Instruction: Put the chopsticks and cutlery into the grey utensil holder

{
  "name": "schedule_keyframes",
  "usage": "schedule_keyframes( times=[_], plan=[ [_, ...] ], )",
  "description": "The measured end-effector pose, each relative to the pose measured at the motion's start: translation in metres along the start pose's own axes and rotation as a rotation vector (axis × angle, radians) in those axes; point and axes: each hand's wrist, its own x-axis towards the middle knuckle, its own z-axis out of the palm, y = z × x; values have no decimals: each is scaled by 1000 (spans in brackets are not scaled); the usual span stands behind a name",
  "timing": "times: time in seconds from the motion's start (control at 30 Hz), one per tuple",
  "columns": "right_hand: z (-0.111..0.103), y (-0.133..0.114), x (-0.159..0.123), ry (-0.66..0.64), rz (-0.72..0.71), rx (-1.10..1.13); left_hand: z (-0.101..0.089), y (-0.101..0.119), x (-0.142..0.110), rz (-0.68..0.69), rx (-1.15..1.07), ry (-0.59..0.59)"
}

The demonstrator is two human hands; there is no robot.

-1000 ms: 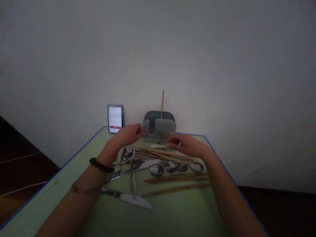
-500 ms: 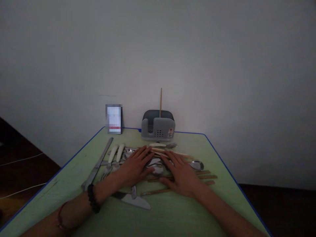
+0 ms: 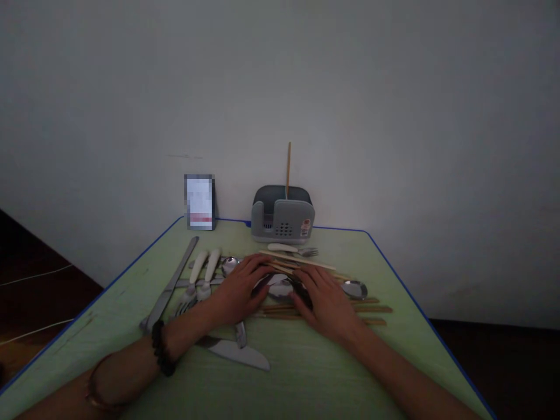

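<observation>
Both my hands rest over a spread pile of cutlery. My left hand [image 3: 242, 291] lies palm down with its fingers stretched over the middle of the pile, open. My right hand [image 3: 326, 300] is likewise open, bent a little over the chopsticks [image 3: 284, 310]. Between the hands shows a metal spoon [image 3: 280, 289]. Another spoon [image 3: 355, 289] pokes out right of my right hand. Forks with white handles [image 3: 213, 264] and a long knife [image 3: 172, 284] lie left of my left hand. A knife blade [image 3: 240, 352] sits nearer me. What lies under my palms is hidden.
Against the wall stands a grey cutlery holder [image 3: 283, 223] with one chopstick [image 3: 289, 166] upright in it. A phone [image 3: 200, 201] leans at the back left. A white-handled fork [image 3: 283, 248] lies before the holder. Blue edging [image 3: 415, 303] borders the green table.
My fingers have curled slightly over the pile. Chopsticks near my right hand have shifted closer together, and one light chopstick at the back lies more exposed. The view has tilted slightly.
</observation>
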Motion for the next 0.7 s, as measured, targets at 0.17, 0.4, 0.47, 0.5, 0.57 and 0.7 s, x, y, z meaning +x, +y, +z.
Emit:
schedule_keyframes(
  times=[0.17,0.4,0.47,0.5,0.57,0.7],
  plan=[
    [4,2,1,-10,45,-69,-3,6,2,-22,-39,7],
    [6,2,1,0,64,-141,-4,11,1,-1,-79,-6],
    [6,1,0,8,60,-154,-3,10,1,-2,-84,0],
    [6,1,0,9,60,-157,-3,10,0,-5,-84,5],
    [7,0,0,9,68,-154,-3,9,0,-5,-78,19],
    [9,1,-2,16,83,-124,-2,8,1,-3,-40,64]
  ],
)
